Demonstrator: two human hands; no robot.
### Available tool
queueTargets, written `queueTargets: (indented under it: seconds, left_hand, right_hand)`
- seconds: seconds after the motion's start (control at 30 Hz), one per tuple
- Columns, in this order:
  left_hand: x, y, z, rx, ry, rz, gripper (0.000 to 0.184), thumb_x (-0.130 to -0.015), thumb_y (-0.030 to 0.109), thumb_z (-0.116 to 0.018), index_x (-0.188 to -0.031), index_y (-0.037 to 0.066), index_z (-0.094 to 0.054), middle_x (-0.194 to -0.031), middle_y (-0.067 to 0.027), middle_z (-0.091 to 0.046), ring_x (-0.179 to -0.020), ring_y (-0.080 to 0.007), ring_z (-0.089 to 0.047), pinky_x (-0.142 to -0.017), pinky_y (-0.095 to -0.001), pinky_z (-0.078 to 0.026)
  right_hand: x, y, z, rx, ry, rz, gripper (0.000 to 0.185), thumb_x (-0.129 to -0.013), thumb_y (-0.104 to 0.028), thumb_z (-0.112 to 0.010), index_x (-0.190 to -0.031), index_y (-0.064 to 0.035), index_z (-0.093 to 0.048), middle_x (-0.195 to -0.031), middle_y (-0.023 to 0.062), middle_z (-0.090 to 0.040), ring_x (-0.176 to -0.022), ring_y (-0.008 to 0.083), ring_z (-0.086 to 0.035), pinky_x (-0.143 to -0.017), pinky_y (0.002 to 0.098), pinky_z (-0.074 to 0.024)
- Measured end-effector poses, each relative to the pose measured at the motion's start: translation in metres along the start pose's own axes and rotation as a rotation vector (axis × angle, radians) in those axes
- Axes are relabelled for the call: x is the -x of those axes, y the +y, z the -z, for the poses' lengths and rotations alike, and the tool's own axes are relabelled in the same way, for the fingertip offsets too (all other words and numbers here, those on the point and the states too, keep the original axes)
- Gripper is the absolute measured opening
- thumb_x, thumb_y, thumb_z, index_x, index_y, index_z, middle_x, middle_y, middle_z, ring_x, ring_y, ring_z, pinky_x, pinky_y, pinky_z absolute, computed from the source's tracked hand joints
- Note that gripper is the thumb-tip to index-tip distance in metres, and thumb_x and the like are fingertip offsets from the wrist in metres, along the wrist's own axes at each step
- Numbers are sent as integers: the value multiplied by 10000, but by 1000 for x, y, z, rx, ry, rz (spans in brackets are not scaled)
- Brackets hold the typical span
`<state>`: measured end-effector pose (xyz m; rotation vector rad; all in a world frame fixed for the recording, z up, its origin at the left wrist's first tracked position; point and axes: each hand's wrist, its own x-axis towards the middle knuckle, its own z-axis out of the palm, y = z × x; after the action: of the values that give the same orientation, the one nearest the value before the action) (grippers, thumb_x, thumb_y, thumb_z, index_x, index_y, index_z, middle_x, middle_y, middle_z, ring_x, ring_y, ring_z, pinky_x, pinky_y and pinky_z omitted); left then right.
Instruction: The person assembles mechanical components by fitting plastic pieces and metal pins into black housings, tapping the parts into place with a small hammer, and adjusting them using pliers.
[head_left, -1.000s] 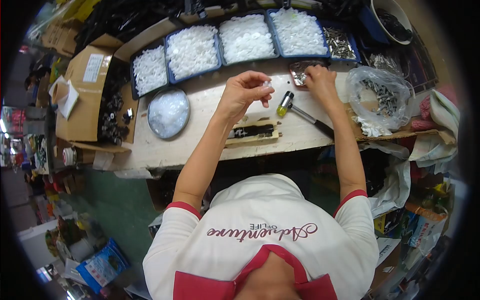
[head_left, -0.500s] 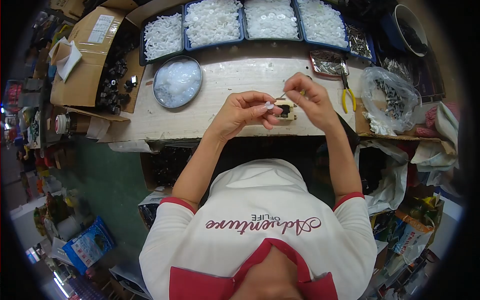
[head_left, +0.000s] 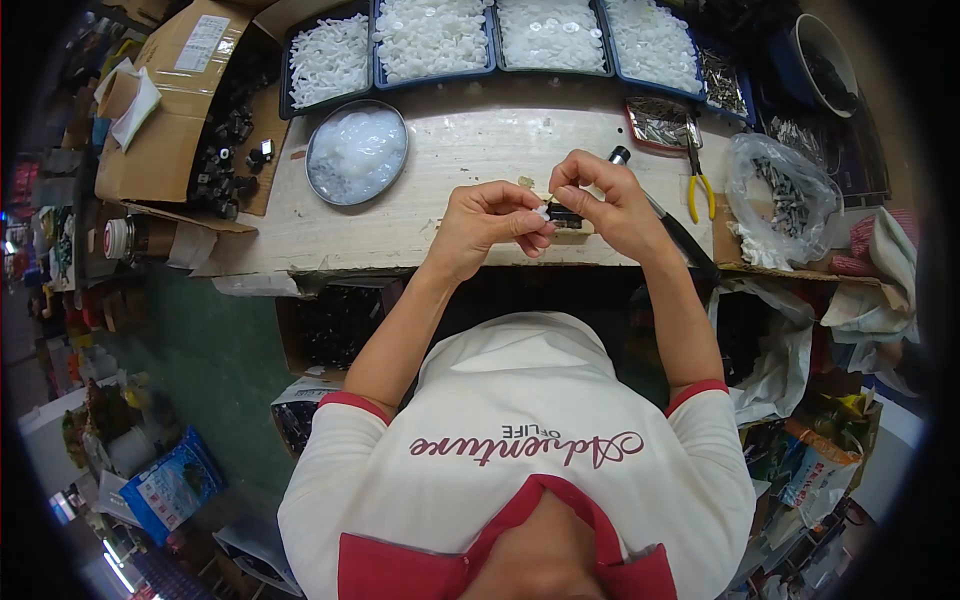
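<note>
My left hand [head_left: 488, 228] is closed in a pinch on a small white plastic part [head_left: 543, 212] above the workbench. Close against it, my right hand [head_left: 612, 205] pinches with thumb and forefinger; a thin metal pin showed there a moment ago, and the fingertips now mostly cover it. Just beneath both hands sits a small cream-coloured block with a black piece [head_left: 570, 218] on it, partly hidden. Behind my right wrist lies a black-tipped rod-like tool [head_left: 620, 156].
Trays of white plastic parts [head_left: 433, 40] line the back. A round metal dish [head_left: 357, 152] with translucent pieces stands left, beside a cardboard box [head_left: 180, 110] of black parts. On the right are yellow-handled pliers [head_left: 701, 198], a red tray of pins [head_left: 660, 125] and a plastic bag [head_left: 780, 195].
My right hand has moved left and down, bringing its fingertips to the white part in my left hand. The black-tipped tool behind the right wrist has come into view.
</note>
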<state>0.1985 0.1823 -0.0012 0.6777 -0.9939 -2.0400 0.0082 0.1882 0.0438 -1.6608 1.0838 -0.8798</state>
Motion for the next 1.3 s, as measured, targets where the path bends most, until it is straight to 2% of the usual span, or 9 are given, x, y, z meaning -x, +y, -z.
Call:
queueTargets:
  seconds: [0.1,0.2,0.37,0.57,0.83,0.93,1.0,1.1,1.3]
  left_hand:
    - [1,-4,-3,-57,44,-74,120,-797,18,-629,-895,-45,-602,-766,-143,-648,-654,-188,-645,-568,-278,-544]
    - [1,-7,-5,-117,115,-112,121,-790,21,-640,-890,-36,-605,-758,-125,-645,-653,-177,-643,-566,-266,-542]
    - [-1,-14,-3,-160,196,-189,138,-777,32,-661,-890,-28,-610,-769,-108,-646,-653,-160,-638,-560,-246,-533]
    - [-3,-19,-1,-169,251,-217,142,-775,41,-666,-884,-31,-611,-768,-99,-646,-643,-140,-628,-558,-239,-531]
    - [-1,-23,-2,-206,272,-261,136,-779,49,-667,-885,-21,-619,-758,-76,-647,-635,-115,-617,-546,-204,-506]
    - [4,-18,1,-351,374,-291,92,-780,32,-659,-859,-9,-631,-762,-62,-642,-617,-97,-582,-532,-192,-466]
    - [3,-15,10,-816,399,-517,85,-745,29,-674,-826,26,-648,-782,-38,-628,-691,-123,-548,-608,-236,-426]
    - [2,-23,20,-1129,383,-623,116,-691,58,-696,-801,66,-658,-811,-19,-612,-817,-170,-513,-725,-298,-361]
    - [-2,-33,15,-1256,308,-580,109,-660,113,-698,-755,93,-647,-872,14,-602,-936,-191,-469,-811,-345,-273]
  right_hand:
    - [0,3,-3,-59,-15,-104,111,-829,-101,-572,-814,1,-531,-748,1,-504,-738,104,-445,-708,237,-371]
    - [2,12,-11,-92,26,-82,84,-781,-39,-592,-852,3,-576,-760,61,-584,-704,151,-531,-655,279,-416]
    - [4,21,-21,193,188,183,118,-770,-50,-613,-885,-24,-617,-761,72,-598,-708,208,-559,-652,310,-395]
    - [13,17,-24,518,243,296,106,-742,-39,-647,-842,-49,-614,-784,39,-619,-707,189,-556,-730,304,-358]
    - [11,23,-27,576,272,392,126,-715,-31,-667,-823,-53,-604,-764,31,-613,-688,176,-543,-728,315,-341]
    - [10,31,-24,649,244,388,114,-718,-47,-664,-815,-60,-605,-759,23,-606,-695,176,-533,-729,322,-331]
    - [10,39,-22,712,212,382,110,-720,-58,-663,-814,-65,-606,-761,18,-600,-702,175,-527,-729,325,-325]
    - [8,49,-21,801,162,409,94,-711,-97,-658,-788,-107,-606,-715,-2,-549,-732,167,-505,-716,353,-308]
    - [4,51,-21,870,20,349,78,-693,-122,-649,-757,-120,-607,-719,-11,-524,-773,168,-479,-714,362,-301]
